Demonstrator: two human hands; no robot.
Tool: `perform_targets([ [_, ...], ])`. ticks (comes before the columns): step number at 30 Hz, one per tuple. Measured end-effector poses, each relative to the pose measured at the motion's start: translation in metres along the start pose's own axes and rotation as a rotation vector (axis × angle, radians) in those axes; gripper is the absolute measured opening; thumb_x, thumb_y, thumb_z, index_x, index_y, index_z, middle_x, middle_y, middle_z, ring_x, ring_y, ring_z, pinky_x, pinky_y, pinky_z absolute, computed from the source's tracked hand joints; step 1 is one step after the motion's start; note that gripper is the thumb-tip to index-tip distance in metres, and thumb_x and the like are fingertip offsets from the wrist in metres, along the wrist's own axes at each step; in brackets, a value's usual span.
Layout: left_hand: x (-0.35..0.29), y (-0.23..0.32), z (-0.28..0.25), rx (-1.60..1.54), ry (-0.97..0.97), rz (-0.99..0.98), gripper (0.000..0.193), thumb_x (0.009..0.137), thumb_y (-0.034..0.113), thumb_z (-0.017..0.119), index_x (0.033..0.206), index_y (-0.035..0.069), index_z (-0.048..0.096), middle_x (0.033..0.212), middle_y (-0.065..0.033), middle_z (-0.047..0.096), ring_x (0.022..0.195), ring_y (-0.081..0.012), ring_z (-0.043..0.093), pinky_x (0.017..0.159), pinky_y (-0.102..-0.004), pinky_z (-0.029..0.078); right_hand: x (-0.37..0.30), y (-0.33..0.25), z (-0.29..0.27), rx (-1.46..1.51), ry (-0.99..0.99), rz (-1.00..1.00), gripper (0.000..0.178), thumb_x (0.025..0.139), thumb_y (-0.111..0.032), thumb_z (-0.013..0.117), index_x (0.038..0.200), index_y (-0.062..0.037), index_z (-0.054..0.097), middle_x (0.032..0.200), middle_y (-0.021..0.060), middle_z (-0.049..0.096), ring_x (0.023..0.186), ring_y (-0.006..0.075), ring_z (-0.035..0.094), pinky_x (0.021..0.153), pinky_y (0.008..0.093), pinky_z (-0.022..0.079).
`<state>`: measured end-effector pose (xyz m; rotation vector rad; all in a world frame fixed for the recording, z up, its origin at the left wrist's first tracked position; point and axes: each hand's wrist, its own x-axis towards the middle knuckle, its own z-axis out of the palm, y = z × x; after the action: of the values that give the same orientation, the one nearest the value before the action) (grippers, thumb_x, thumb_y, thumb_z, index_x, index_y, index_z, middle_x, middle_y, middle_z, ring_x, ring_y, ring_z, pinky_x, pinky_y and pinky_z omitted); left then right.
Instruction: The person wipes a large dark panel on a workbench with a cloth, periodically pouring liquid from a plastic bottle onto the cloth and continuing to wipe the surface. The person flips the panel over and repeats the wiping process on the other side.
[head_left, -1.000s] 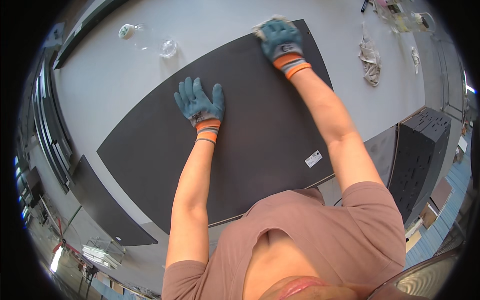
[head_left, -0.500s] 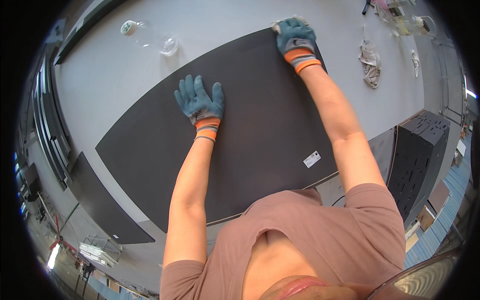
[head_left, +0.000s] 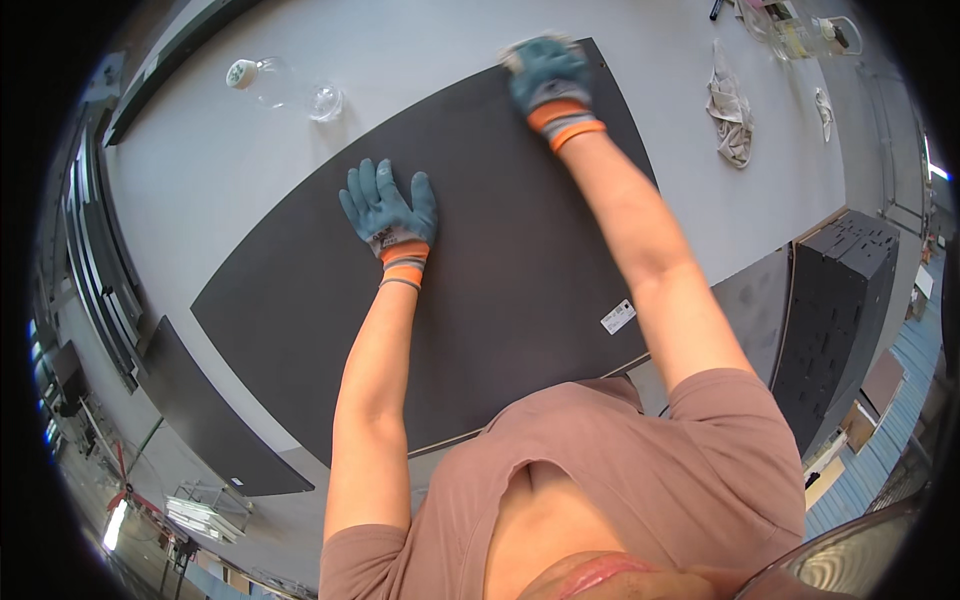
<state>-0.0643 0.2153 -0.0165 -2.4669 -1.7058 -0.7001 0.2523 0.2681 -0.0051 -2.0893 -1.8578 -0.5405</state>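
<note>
A large dark grey panel (head_left: 480, 270) lies flat on the pale table, a small white label (head_left: 618, 317) near its close right edge. My left hand (head_left: 390, 207), in a blue-grey coated glove with an orange cuff, rests flat on the panel with its fingers spread. At the panel's far edge my right hand (head_left: 550, 80), gloved alike and slightly blurred, presses down on a whitish cloth (head_left: 512, 55). Most of that cloth is hidden under the glove.
A clear plastic bottle (head_left: 285, 87) with a white cap lies at the far left. To the right are a crumpled rag (head_left: 731, 110), a smaller scrap (head_left: 823, 113) and a clear jug-like container (head_left: 810, 38). Stacked black panels (head_left: 835, 310) stand at right; another dark panel (head_left: 215, 410) is at left.
My right hand has slid left along the panel's far edge with the cloth, away from the far right corner. The left hand stays flat in nearly the same place.
</note>
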Motion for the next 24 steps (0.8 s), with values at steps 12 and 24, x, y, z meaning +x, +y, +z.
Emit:
perform_targets([
  [12, 0.003, 0.001, -0.002, 0.005, -0.021, 0.012, 0.057, 0.097, 0.045, 0.073, 0.137, 0.006, 0.067, 0.151, -0.0172, 0.059, 0.148, -0.0416, 0.049, 0.124, -0.0641, 0.035, -0.008, -0.108, 0.005, 0.282, 0.078, -0.067, 0.014, 0.092, -0.027, 0.068, 0.099, -0.0182, 0.077, 0.105, 0.0046, 0.077, 0.105, 0.0283, 0.073, 0.105, 0.0477, 0.055],
  [24, 0.008, 0.012, -0.002, 0.034, -0.029, -0.002, 0.055, 0.097, 0.046, 0.073, 0.136, 0.006, 0.068, 0.153, -0.0159, 0.060, 0.147, -0.0408, 0.051, 0.125, -0.0614, 0.035, -0.011, -0.018, -0.015, 0.094, -0.037, 0.153, 0.012, 0.094, -0.020, 0.068, 0.099, -0.0137, 0.076, 0.102, 0.0082, 0.075, 0.105, 0.0313, 0.072, 0.102, 0.0448, 0.056],
])
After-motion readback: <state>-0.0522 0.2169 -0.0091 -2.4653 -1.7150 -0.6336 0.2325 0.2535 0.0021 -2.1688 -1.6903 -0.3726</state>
